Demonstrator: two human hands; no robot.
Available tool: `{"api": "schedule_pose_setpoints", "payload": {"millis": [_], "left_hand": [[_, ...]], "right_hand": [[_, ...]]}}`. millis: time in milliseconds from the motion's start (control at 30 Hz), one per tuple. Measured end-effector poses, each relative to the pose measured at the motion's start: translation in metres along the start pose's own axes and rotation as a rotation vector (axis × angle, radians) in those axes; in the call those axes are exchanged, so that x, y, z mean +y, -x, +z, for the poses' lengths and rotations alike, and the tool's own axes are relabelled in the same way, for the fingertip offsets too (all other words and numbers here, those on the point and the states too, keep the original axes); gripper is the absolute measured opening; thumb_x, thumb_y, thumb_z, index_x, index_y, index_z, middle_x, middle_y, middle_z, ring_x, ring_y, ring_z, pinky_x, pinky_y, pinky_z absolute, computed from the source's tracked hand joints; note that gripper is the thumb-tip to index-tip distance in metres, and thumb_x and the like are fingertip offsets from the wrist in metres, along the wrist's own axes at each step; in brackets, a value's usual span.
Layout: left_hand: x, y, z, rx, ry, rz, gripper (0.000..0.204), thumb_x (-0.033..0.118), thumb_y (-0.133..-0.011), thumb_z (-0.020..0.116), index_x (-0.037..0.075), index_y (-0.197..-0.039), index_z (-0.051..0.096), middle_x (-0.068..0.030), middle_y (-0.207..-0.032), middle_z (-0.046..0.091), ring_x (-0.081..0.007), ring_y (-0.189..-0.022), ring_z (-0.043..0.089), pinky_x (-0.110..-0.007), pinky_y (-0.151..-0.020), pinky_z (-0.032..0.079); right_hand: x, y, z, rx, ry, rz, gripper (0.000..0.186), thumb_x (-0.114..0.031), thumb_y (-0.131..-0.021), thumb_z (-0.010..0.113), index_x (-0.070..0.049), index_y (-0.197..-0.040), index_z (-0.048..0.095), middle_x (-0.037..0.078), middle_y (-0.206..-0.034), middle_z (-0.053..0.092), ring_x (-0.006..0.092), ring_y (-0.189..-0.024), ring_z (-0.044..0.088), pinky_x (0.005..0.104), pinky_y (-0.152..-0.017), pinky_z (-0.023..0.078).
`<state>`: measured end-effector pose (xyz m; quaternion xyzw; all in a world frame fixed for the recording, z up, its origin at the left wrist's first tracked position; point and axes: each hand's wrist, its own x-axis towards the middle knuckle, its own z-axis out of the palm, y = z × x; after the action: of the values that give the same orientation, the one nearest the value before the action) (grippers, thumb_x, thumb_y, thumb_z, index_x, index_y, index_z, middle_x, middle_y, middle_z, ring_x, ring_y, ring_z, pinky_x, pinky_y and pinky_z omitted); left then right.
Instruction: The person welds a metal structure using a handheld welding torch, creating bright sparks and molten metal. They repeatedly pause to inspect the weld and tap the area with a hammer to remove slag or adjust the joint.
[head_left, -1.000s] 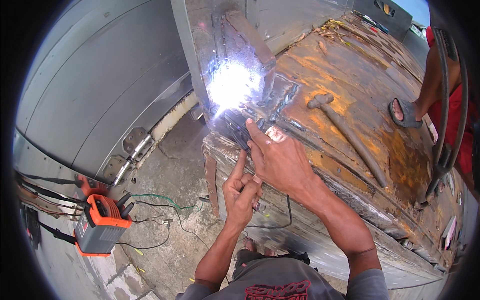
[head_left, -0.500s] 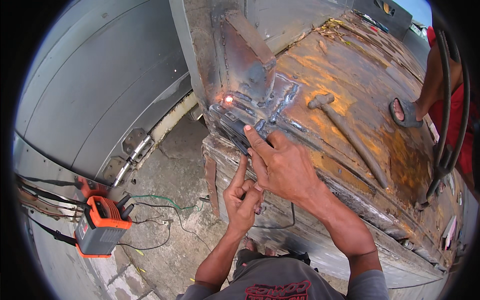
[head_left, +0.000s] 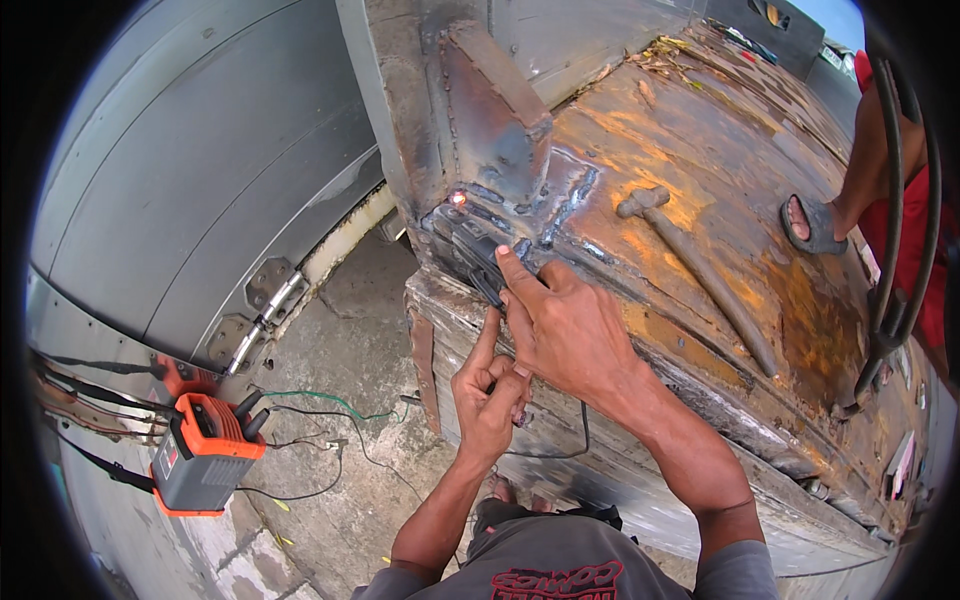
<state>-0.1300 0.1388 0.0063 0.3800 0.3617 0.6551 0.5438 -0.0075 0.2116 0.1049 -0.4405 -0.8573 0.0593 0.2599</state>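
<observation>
My right hand (head_left: 575, 315) is closed on a black welding electrode holder (head_left: 478, 250), thumb or finger laid along its top. The holder points toward the foot of a welded metal post (head_left: 500, 110). Just beyond its tip glows a small orange-red spot (head_left: 458, 198) in the corner of the joint. Any rod in the jaws cannot be made out. My left hand (head_left: 488, 405) sits below, its raised index finger reaching the holder's underside. Its other fingers are curled in, and what they hold is hidden. Rough weld beads (head_left: 570, 205) line the plate beside the post.
A hammer (head_left: 700, 275) lies on the rusty metal bed (head_left: 770, 230). At the right, another person's sandalled foot (head_left: 812, 222) stands near dark curved bars (head_left: 905, 210). An orange-and-grey welding machine (head_left: 205, 455) with cables hangs at the lower left, beside a hinged grey panel (head_left: 200, 150).
The glowing spot has dimmed and shrunk. My right hand and the electrode holder have drawn back slightly to the right, away from it. My left hand has barely shifted.
</observation>
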Motion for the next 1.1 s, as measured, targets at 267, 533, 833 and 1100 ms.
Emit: {"api": "schedule_pose_setpoints", "payload": {"millis": [267,533,833,1100], "left_hand": [[0.0015,-0.0026,0.0014,0.016,0.008,-0.012,0.082,0.009,-0.100,0.065,-0.013,-0.167,0.023,-0.0011,-0.067,0.060,-0.0035,-0.052,0.049,-0.022,-0.048,0.039],[0.0038,-0.0035,0.0008,0.017,-0.006,-0.020,0.082,0.011,-0.101,0.067,-0.012,-0.167,0.024,-0.0007,-0.067,0.060,-0.0038,-0.052,0.049,-0.022,-0.048,0.038],[0.0026,-0.0035,0.0002,0.022,-0.012,-0.025,0.081,0.012,-0.101,0.068,-0.010,-0.168,0.028,0.0001,-0.067,0.059,-0.0032,-0.053,0.048,-0.022,-0.048,0.037],[0.0040,-0.0002,0.0026,0.042,0.010,0.029,0.080,0.006,-0.099,0.062,-0.011,-0.168,0.025,-0.0002,-0.068,0.060,-0.0036,-0.048,0.045,-0.021,-0.045,0.037]], "right_hand": [[0.0039,-0.0031,0.0007,-0.014,-0.014,0.008,0.057,-0.019,-0.096,0.070,0.002,-0.148,0.063,0.030,-0.093,0.069,0.0466,-0.070,0.075,0.0527,-0.058,0.059],[0.0071,-0.0044,0.0034,-0.007,-0.012,-0.008,0.057,-0.019,-0.096,0.070,0.004,-0.147,0.062,0.031,-0.093,0.070,0.0468,-0.071,0.075,0.0530,-0.059,0.060],[0.0033,-0.0045,-0.0001,-0.005,0.004,0.019,0.052,-0.017,-0.099,0.070,-0.001,-0.148,0.064,0.027,-0.089,0.071,0.0410,-0.067,0.072,0.0496,-0.059,0.058],[0.0040,-0.0016,0.0019,0.037,-0.038,-0.063,0.057,-0.020,-0.094,0.071,0.000,-0.147,0.065,0.028,-0.093,0.069,0.0436,-0.069,0.073,0.0518,-0.059,0.059]]}}
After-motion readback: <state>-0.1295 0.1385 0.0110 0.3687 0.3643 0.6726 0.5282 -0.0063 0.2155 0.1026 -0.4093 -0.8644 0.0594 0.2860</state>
